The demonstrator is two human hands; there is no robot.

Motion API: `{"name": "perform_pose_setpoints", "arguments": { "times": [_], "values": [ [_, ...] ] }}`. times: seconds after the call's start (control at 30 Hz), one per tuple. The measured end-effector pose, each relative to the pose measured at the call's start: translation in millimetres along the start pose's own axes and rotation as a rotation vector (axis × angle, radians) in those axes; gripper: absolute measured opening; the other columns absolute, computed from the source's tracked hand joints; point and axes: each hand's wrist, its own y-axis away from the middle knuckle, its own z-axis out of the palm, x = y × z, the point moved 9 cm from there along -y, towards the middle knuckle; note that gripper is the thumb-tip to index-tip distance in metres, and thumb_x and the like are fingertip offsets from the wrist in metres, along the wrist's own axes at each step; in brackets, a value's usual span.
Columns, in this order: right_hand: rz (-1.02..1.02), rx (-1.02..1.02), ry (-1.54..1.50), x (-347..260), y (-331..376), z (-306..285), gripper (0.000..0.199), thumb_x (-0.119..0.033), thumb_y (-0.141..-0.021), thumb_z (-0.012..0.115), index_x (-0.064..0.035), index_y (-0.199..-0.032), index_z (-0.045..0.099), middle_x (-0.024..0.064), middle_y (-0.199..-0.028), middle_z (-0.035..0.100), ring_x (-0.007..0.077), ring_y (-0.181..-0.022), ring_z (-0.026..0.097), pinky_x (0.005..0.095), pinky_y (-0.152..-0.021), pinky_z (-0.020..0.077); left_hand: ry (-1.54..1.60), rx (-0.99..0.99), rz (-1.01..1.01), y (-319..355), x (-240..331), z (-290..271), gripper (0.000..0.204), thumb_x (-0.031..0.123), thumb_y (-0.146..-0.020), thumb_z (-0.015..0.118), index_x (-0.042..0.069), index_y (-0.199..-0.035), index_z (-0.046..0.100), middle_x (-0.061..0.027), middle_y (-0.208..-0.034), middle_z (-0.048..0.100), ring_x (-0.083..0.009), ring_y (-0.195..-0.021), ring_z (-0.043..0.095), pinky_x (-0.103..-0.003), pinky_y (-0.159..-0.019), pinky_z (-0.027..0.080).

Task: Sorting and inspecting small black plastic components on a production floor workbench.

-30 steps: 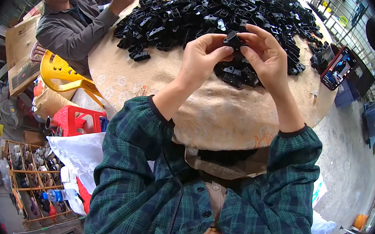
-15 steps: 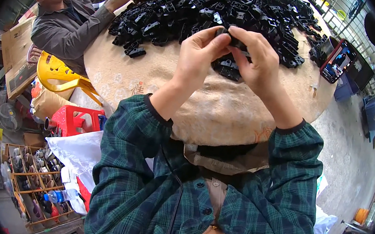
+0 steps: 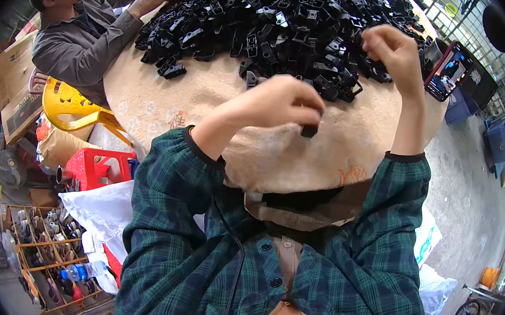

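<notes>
Left hand (image 3: 283, 102) is curled over, fingers bunched down and pinching a small black plastic piece (image 3: 309, 130) that pokes out just below the fingertips, and it hangs over the bare tan cloth at the near edge of the counter (image 3: 166, 102). Right hand (image 3: 393, 52) is up and apart from it, over toward the right edge of the counter, fingers drawn together in a loose pinch right at the near fringe of the big heap of black parts (image 3: 279, 19); whether anything sits between those fingertips cannot be told from here. That heap is a jumble of blocky, hard-looking moulded pieces with rectangular openings, glossy black, spread across the far half of the round counter, and a few strays lie loose just off its near rim. The counter's cover looks like coarse, pale woven cloth with faint reddish marks. So the pinched piece sits nearer the wearer than the heap, with the heap's edge just beyond the left hand's knuckles and beside the right hand. Both forearms are in dark green plaid sleeves. At the far left edge of the counter another person in a grey jacket (image 3: 79, 47) has both hands in the heap. A phone (image 3: 449, 70) with a lit screen stands at the right edge, and a yellow plastic chair (image 3: 70, 104) sits below the left edge.
</notes>
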Motion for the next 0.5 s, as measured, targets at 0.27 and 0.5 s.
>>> {"name": "perform_pose_setpoints", "arguments": {
  "times": [0.27, 0.5],
  "values": [
    [0.266, -0.436, 0.507, 24, 20, 44, 0.026, -0.014, -0.068, 0.071, 0.0006, -0.088, 0.062, 0.0112, -0.076, 0.064, 0.0195, -0.068, 0.061, 0.0284, -0.063, 0.0484, -0.427, 0.477, -0.036, 6, -2, -38, 0.024, 0.018, -0.07, 0.07, 0.003, -0.088, 0.064, -0.0099, -0.084, 0.058, -0.0255, -0.081, 0.055, -0.034, -0.071, 0.046],
    [0.07, -0.134, 0.4, 14, 9, 23, 0.02, -0.005, -0.076, 0.057, -0.0004, -0.094, 0.063, 0.0059, -0.072, 0.063, 0.01, -0.062, 0.058, 0.0218, -0.057, 0.046, -0.612, 0.491, -0.053, 2, -4, -26, 0.023, 0.015, -0.074, 0.064, 0.004, -0.094, 0.062, -0.0098, -0.093, 0.055, -0.0275, -0.092, 0.05, -0.035, -0.08, 0.045]
  ]
}}
